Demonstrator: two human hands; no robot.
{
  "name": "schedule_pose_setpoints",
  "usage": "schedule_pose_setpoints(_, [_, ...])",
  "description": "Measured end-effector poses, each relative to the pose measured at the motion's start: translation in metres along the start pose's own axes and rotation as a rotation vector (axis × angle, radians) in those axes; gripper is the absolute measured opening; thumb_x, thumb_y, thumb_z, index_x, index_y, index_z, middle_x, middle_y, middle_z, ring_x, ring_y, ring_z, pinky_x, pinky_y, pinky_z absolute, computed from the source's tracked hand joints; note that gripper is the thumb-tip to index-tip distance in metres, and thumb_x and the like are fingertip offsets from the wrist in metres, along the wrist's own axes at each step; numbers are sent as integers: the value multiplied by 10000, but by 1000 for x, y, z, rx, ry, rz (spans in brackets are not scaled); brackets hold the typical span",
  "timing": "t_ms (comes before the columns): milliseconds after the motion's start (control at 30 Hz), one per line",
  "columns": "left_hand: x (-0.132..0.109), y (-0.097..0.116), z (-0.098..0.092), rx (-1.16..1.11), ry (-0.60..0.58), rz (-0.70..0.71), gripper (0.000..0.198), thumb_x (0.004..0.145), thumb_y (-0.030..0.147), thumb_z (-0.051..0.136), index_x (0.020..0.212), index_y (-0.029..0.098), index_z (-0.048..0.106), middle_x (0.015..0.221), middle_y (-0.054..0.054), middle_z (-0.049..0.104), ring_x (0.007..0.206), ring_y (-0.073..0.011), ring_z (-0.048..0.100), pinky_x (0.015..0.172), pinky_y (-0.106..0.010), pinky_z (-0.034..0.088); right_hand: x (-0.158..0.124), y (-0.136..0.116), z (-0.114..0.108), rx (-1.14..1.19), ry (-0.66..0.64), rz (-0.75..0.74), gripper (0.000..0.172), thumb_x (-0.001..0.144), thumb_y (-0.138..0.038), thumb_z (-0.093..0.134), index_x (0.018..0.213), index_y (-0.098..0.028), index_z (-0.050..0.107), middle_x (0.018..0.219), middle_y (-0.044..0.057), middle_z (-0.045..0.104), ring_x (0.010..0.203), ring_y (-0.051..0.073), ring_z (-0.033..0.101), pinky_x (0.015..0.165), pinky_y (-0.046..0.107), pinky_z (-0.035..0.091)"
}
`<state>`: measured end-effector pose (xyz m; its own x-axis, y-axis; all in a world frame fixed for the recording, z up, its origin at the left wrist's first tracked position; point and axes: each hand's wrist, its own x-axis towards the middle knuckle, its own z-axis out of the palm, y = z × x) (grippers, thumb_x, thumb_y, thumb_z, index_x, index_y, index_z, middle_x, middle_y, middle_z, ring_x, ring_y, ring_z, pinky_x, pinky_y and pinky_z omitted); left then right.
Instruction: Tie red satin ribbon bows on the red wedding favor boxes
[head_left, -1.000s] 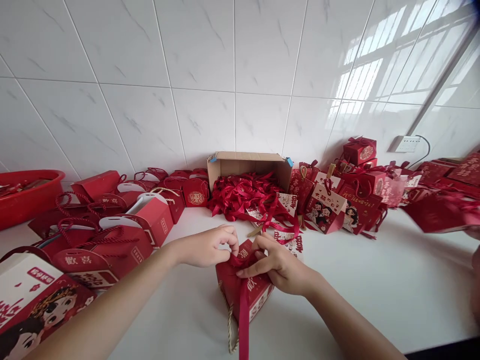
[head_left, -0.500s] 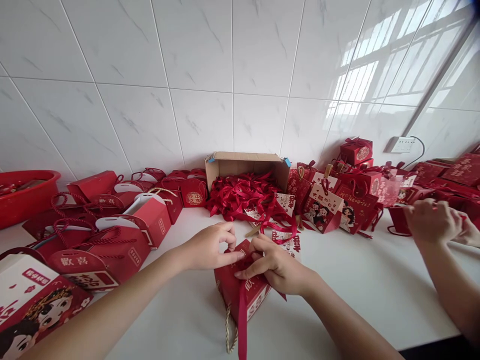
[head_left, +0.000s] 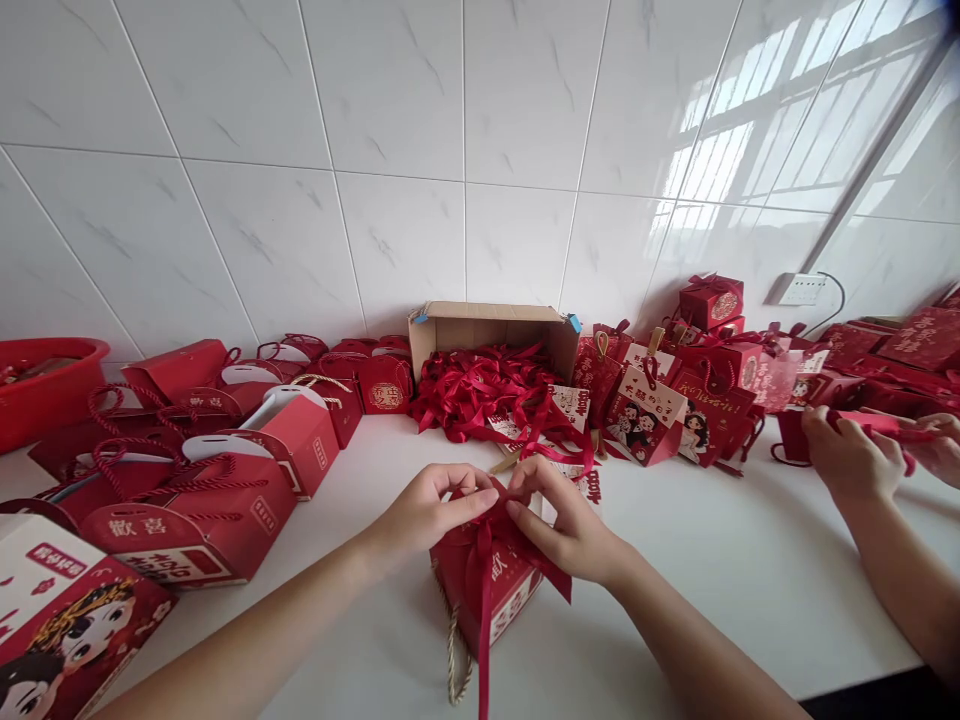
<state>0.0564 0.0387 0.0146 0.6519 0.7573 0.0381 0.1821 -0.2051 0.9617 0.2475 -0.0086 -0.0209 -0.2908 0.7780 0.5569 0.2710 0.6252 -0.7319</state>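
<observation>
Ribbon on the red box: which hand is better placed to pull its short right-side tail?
Probably right: the right hand sits just above that tail; the left hand pinches the ribbon opposite.

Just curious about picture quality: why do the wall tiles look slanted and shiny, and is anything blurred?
Head view: the wide lens fans the tile lines outward, and window light glares on the wall tiles upper right. Head view again: left hand and right hand pinching the red ribbon look sharp; a co-worker's hands at the right edge are slightly smeared.

White counter (head_left: 750,570): small red box (head_left: 454,580) front, gift boxes (head_left: 225,500) left, cardboard box (head_left: 487,325) at wall.
</observation>
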Motion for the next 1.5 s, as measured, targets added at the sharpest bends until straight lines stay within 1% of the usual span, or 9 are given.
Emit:
schedule_pose_setpoints(167, [-2, -5, 8, 73, 110, 8, 443, 754, 405, 644, 557, 199, 305, 797, -48, 636, 935, -235, 586, 822, -314, 446, 0, 3, 6, 167, 121, 157, 131, 885, -280, 540, 936, -219, 435, 811, -2, 527, 717, 132, 485, 677, 276, 422])
schedule_pose_setpoints(367, [-2, -9, 10, 112, 120, 26, 428, 750, 361, 647, 554, 204, 301, 682, -15, 576, 866, -215, 592, 798, -304, 453, 3, 3, 12, 355, 237, 284, 244, 820, -341, 633, 884, -220, 430, 738, -19, 559, 668, 130, 503, 636, 267, 397])
schedule_pose_setpoints(500, [2, -13, 11, 97, 121, 43, 429, 736, 329, 648, 556, 207, 278, 643, 4, 551, 834, -199, 588, 755, -284, 447, 5, 4, 14, 383, 333, 314, 259, 781, -320, 671, 828, -214, 439, 699, -28, 555, 638, 118, 466, 622, 256, 379])
schedule_pose_setpoints(733, [1, -15, 10, 84, 96, 72, 443, 725, 290, 653, 551, 200, 255, 625, 34, 526, 623, -115, 500, 624, -237, 404, 6, 7, 9, 362, 443, 337, 343, 736, -326, 718, 746, -214, 395, 672, -36, 530, 612, 110, 438, 572, 240, 344])
schedule_pose_setpoints(833, [0, -15, 8, 71, 84, 69, 438, 721, 279, 667, 554, 204, 268, 636, 27, 557, 696, -144, 554, 691, -255, 428, 5, 8, 6, 351, 367, 334, 310, 776, -331, 691, 761, -211, 406, 688, -38, 510, 623, 105, 427, 571, 233, 339])
schedule_pose_setpoints(967, [0, -17, 6, 12, 60, 62, 360, 720, 287, 701, 554, 201, 394, 655, 8, 584, 990, -231, 601, 874, -298, 429, 2, 9, -4, 377, 153, 330, 175, 862, -332, 597, 921, -222, 474, 753, -25, 507, 644, 108, 432, 567, 233, 348])
schedule_pose_setpoints(1100, [1, -19, 5, -47, 31, 61, 281, 731, 284, 713, 581, 196, 492, 723, -16, 631, 1151, -253, 551, 962, -308, 395, -2, 7, -16, 301, -8, 254, 203, 861, -272, 577, 1056, -234, 530, 934, 31, 552, 841, 157, 503, 710, 284, 416])
schedule_pose_setpoints(1267, [0, -20, 6, -77, 21, 59, 282, 727, 265, 720, 573, 202, 492, 702, -18, 638, 1171, -257, 546, 971, -313, 400, -4, 10, -18, 144, -1, 191, 270, 831, -169, 597, 1084, -256, 557, 993, 36, 565, 909, 174, 523, 811, 326, 423])
schedule_pose_setpoints(1500, [0, -20, 6, -60, 18, 67, 240, 740, 260, 713, 608, 198, 522, 762, -28, 667, 1188, -248, 534, 954, -301, 408, -4, 13, -15, 185, 24, 188, 198, 860, -235, 592, 1058, -237, 587, 969, 41, 592, 876, 164, 541, 783, 305, 451])
